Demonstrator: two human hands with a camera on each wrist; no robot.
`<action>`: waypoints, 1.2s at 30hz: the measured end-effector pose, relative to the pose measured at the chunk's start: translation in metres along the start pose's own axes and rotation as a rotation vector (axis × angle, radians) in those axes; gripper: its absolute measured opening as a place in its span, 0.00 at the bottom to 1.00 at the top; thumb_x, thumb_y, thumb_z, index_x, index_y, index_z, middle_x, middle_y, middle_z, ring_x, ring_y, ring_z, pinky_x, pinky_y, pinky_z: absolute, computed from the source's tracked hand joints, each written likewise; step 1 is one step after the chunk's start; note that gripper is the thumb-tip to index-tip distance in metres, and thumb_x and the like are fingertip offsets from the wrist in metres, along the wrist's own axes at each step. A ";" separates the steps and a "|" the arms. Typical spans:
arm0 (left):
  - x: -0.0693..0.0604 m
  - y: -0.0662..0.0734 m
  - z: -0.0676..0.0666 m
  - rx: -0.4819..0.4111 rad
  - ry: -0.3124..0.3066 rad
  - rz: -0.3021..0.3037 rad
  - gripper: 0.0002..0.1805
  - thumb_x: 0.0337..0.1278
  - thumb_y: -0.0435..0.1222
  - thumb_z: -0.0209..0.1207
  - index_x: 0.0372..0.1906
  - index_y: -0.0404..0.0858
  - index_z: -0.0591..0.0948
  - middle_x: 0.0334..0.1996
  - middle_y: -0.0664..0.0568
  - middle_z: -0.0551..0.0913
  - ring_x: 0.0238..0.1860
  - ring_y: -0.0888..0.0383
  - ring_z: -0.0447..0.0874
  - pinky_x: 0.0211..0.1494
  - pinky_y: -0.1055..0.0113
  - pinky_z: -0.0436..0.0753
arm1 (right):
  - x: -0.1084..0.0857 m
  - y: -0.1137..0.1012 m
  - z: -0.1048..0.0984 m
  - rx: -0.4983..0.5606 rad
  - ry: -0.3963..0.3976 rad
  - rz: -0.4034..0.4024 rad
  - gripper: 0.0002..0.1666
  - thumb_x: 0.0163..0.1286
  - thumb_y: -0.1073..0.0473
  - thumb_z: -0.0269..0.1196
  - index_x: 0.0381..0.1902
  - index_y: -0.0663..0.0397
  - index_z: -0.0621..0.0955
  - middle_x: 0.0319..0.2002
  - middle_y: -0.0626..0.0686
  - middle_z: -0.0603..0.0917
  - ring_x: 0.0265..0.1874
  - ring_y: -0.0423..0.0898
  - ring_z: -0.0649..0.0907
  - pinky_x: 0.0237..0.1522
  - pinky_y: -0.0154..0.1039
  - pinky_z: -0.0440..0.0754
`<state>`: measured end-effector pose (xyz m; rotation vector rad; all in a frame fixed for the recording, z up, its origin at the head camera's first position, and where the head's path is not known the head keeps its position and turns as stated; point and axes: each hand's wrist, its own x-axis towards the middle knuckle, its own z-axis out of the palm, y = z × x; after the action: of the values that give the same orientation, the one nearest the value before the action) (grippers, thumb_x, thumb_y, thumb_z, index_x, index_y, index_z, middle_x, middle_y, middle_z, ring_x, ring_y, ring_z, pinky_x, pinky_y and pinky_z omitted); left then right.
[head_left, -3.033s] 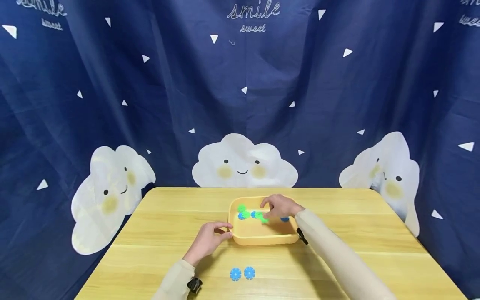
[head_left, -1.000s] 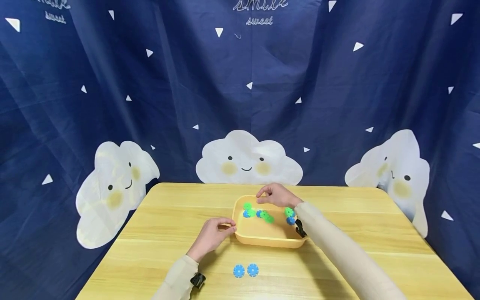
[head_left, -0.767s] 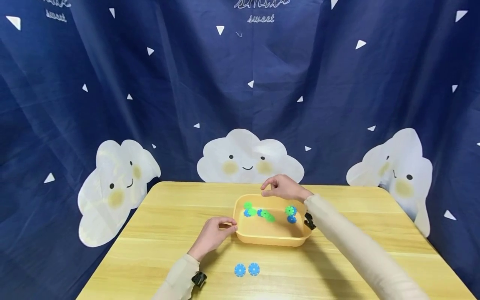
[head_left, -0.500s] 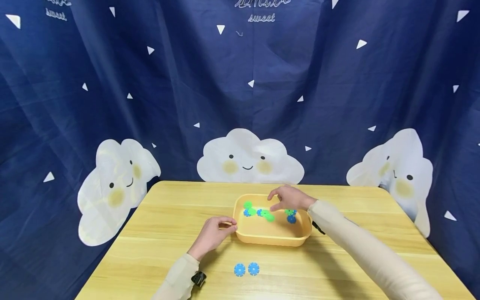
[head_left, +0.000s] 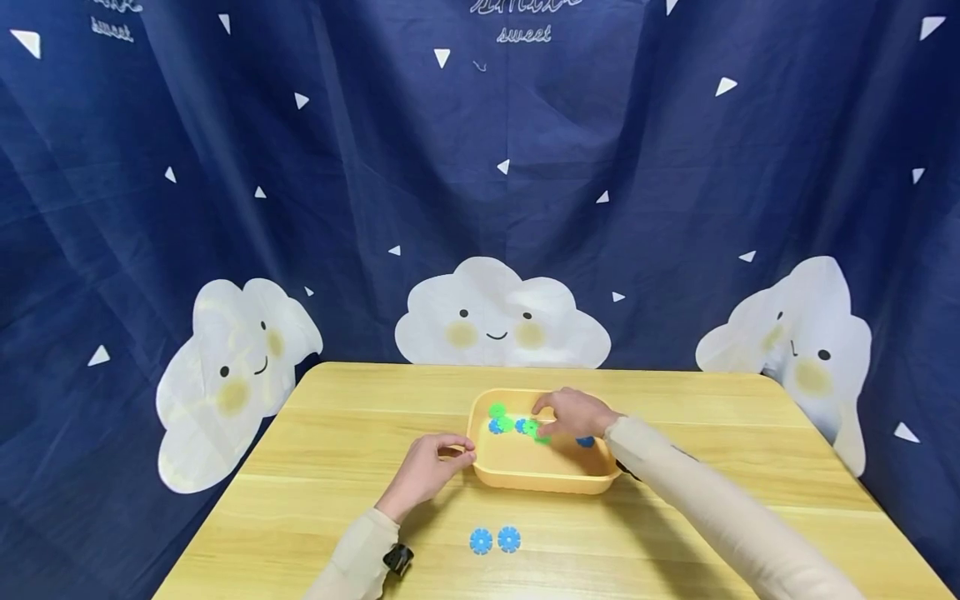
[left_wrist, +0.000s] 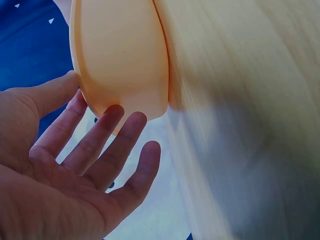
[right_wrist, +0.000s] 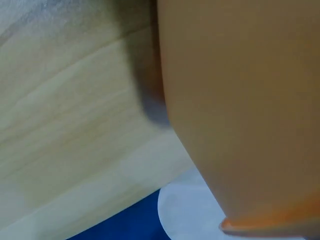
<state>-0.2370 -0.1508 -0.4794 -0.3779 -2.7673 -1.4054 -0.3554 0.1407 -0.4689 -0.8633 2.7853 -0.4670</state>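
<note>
Two blue discs (head_left: 481,541) out on table (head_left: 330,417); green discs (head_left: 497,410), more blue in tray (head_left: 543,482). Left hand (head_left: 426,472) touches tray rim; right hand (head_left: 581,412), thumb and forefinger apart, inside.

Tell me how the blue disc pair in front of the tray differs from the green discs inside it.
Place: the blue pair lies on the table, the green discs inside the tray.
Layout: the blue pair sits side by side, while the green discs bunch in clusters.
Contact: the right hand reaches in by the green discs; the blue pair lies untouched.
Both sets are round with notched edges.
</note>
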 end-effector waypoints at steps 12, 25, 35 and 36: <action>-0.001 0.001 -0.001 0.008 0.000 0.003 0.10 0.64 0.43 0.68 0.45 0.43 0.89 0.49 0.51 0.89 0.49 0.49 0.88 0.48 0.53 0.85 | -0.001 0.001 0.005 -0.085 -0.007 -0.157 0.19 0.66 0.48 0.72 0.53 0.47 0.88 0.54 0.48 0.88 0.46 0.47 0.86 0.53 0.48 0.83; 0.001 0.000 -0.001 0.002 -0.001 -0.005 0.10 0.65 0.44 0.67 0.45 0.43 0.89 0.47 0.53 0.89 0.49 0.50 0.87 0.48 0.55 0.84 | -0.001 -0.010 -0.002 -0.098 -0.050 -0.143 0.21 0.60 0.43 0.76 0.49 0.43 0.89 0.46 0.43 0.88 0.25 0.37 0.71 0.39 0.40 0.80; 0.000 0.000 0.000 0.000 -0.003 0.002 0.10 0.65 0.43 0.67 0.44 0.43 0.89 0.48 0.52 0.89 0.49 0.49 0.87 0.48 0.53 0.84 | -0.002 -0.012 -0.003 -0.032 -0.081 -0.121 0.20 0.63 0.45 0.75 0.48 0.48 0.88 0.26 0.42 0.80 0.19 0.37 0.68 0.30 0.37 0.74; 0.000 0.000 0.000 -0.001 -0.004 0.002 0.10 0.65 0.43 0.68 0.45 0.42 0.89 0.48 0.52 0.89 0.49 0.49 0.87 0.48 0.53 0.84 | -0.002 -0.011 -0.003 -0.030 -0.074 -0.110 0.21 0.63 0.44 0.74 0.49 0.48 0.88 0.26 0.42 0.80 0.19 0.37 0.68 0.31 0.38 0.75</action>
<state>-0.2375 -0.1513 -0.4794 -0.3840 -2.7687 -1.4071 -0.3486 0.1338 -0.4621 -1.0234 2.6938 -0.4026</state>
